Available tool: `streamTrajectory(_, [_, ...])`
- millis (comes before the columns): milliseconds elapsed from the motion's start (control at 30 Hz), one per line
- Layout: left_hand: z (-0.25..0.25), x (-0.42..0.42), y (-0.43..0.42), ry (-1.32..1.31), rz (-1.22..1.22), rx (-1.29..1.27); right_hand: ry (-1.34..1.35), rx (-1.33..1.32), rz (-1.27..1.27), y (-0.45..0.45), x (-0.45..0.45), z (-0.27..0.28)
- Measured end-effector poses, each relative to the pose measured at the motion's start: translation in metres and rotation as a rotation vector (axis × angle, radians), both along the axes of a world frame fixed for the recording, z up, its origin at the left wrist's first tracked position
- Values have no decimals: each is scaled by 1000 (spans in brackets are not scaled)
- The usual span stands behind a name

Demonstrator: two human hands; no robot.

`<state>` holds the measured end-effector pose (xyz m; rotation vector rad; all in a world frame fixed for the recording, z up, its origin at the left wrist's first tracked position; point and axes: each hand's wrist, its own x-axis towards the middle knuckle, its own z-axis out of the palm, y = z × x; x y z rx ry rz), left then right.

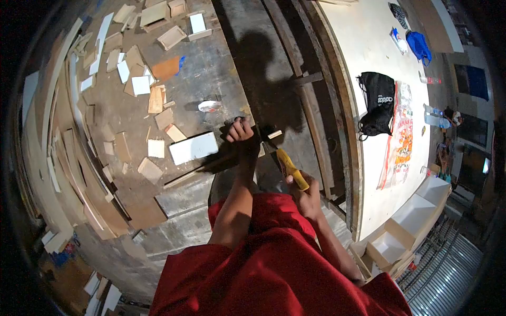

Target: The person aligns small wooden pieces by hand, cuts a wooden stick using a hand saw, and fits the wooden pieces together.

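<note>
My right hand [305, 190] is closed around the yellow handle of a handsaw [290, 167]. Its thin dark blade points up and left toward the table edge, mostly lost in shadow. Just left of it, my left hand [240, 130] is held at the edge of the worktable [208, 73] with curled fingers. Whatever lies under those fingers is too dark to make out. A short pale wood piece [274, 135] shows beyond the table edge, near the blade. Close to my left hand are a white board [194, 148] and a crumpled white item [209, 106].
Wood offcuts and small open boxes [155, 16] cover the left table, with long strips [68, 174] along its far left. Across a dark gap with beams, a pale panel [369, 174] carries a black drawstring bag [377, 102] and a printed plastic sack [401, 139]. White compartments [390, 247] stand lower right.
</note>
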<state>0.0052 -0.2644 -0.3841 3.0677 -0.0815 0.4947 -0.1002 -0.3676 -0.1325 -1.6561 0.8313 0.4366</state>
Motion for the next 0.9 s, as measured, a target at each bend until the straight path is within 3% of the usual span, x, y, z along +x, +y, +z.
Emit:
streamTrajectory(67, [12,-3,1,148,-35,69,145,7,-6,-3,3,3])
streamTrajectory(267, [-10,-3,-3,14,-3,-52,-10,26,-39,0,-12,-5])
streamTrajectory(367, [9,-3,2,81,-63,-57,-76,-59,-35,7,-1,-14])
streamTrajectory(467, [-5,-3,0,7,-29,-63,-39,8,5,4,-1,-14])
streamTrajectory(700, [14,-3,3,9,-69,-108,-82,-35,23,3,3,-23])
streamTrajectory(900, [19,0,3,24,-54,3,-41,-58,7,2,1,-19])
